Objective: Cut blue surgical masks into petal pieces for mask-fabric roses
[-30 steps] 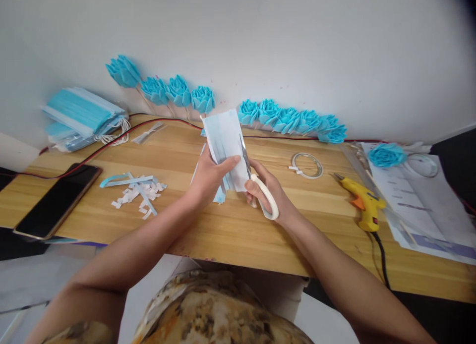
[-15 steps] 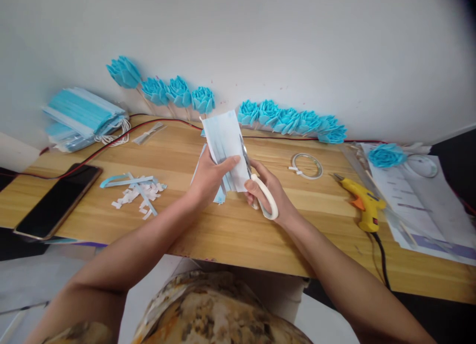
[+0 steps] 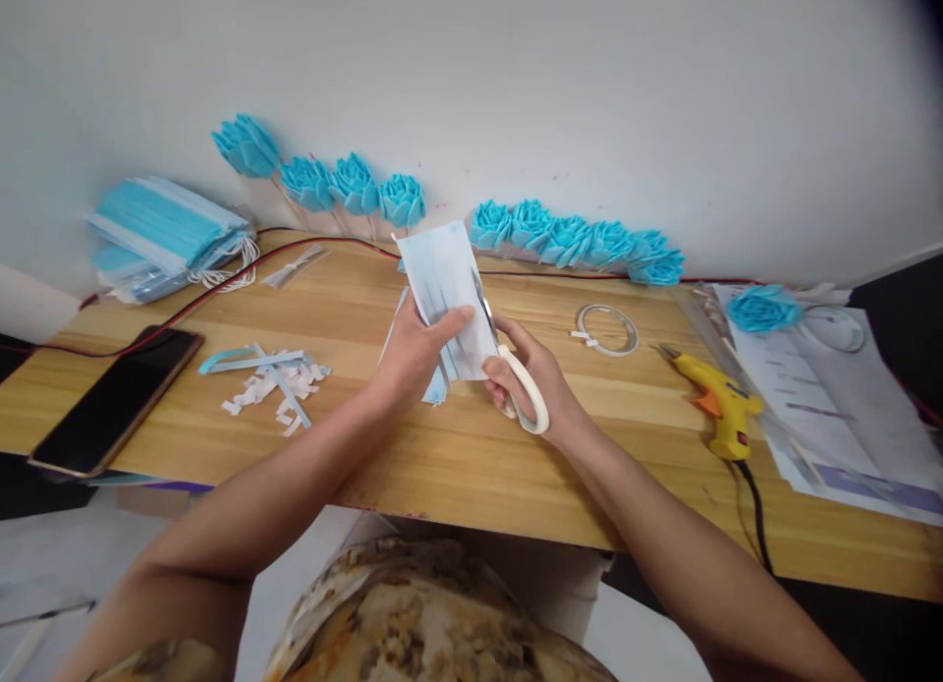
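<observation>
My left hand (image 3: 423, 343) is closed on a pale blue-white face mask piece (image 3: 442, 264), thumb pressed flat on its face. White-handled scissors (image 3: 531, 399) are in my right hand (image 3: 541, 372), with fingers through the loops. The blades lie along the right edge of the mask piece, pointing up and away from me. Partly hidden beneath my left hand, more light blue mask material (image 3: 436, 387) shows above the table.
Scraps and strips (image 3: 276, 382) lie left, near a phone (image 3: 118, 397). A mask stack (image 3: 166, 225) stands back left. Blue fabric flowers (image 3: 571, 238) line the wall. Rightward are a tape roll (image 3: 608, 330), a yellow glue gun (image 3: 726, 407) and paper sheets (image 3: 855, 397). A red-black wire (image 3: 221, 287) crosses the table.
The scissor blades appear closer together along the mask piece's right edge. Both hands stay almost in place, and the other objects have not moved.
</observation>
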`<control>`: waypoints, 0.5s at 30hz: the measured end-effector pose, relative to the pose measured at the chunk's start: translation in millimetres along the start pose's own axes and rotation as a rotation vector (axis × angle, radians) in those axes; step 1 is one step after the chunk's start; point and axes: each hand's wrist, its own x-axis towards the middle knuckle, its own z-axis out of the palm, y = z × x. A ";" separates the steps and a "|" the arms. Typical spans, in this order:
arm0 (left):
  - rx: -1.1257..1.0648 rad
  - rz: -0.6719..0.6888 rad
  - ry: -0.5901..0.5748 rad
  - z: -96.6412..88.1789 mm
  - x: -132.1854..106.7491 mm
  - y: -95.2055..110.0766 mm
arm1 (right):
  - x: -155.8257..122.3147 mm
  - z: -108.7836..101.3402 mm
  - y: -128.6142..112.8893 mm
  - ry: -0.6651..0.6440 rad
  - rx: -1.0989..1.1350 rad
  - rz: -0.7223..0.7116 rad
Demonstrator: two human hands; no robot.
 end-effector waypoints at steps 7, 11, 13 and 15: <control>-0.046 0.049 0.022 -5.3 7.3 9.5 | -0.3 0.9 -1.3 -0.019 -0.021 0.027; 0.030 0.066 0.056 -9.7 10.2 9.2 | -1.1 -2.2 -0.1 -0.081 -0.083 -0.003; 0.045 0.075 0.054 -9.5 9.7 8.0 | -1.2 -3.8 0.3 -0.111 -0.103 -0.028; 0.066 0.081 0.047 -7.8 7.9 6.7 | -1.0 -4.8 0.5 -0.121 -0.123 -0.037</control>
